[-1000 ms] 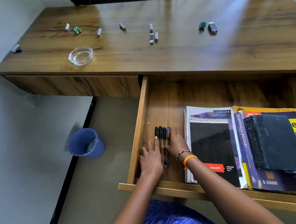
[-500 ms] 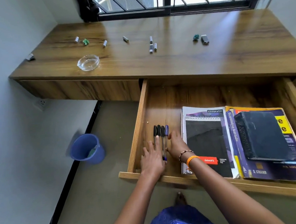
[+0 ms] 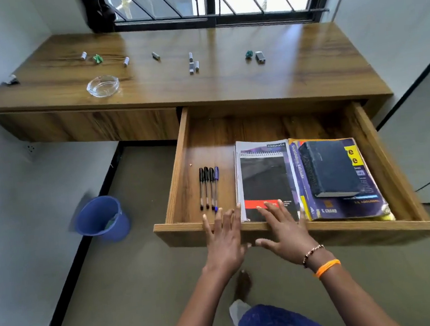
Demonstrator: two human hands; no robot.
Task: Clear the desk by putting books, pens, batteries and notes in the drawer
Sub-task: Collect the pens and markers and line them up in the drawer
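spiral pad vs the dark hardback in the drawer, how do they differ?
The spiral pad is thin, with a red band at its near end; the dark hardback is thick and plain. The pad lies atop a purple notebook, the hardback atop a yellow-purple textbook. Both lie flat in the drawer.

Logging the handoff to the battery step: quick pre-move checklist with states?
1. Wooden drawer open: ok.
2. Four pens side by side in drawer's left part: ok.
3. Left hand and right hand holding nothing, fingers spread at the drawer's front edge: ok.
4. Books in drawer, black spiral pad beside yellow-purple textbook with dark book on top: ok.
5. Desk cleared: not ok, small grey batteries on wooden desktop.
6. Bare drawer floor behind the pens: ok.
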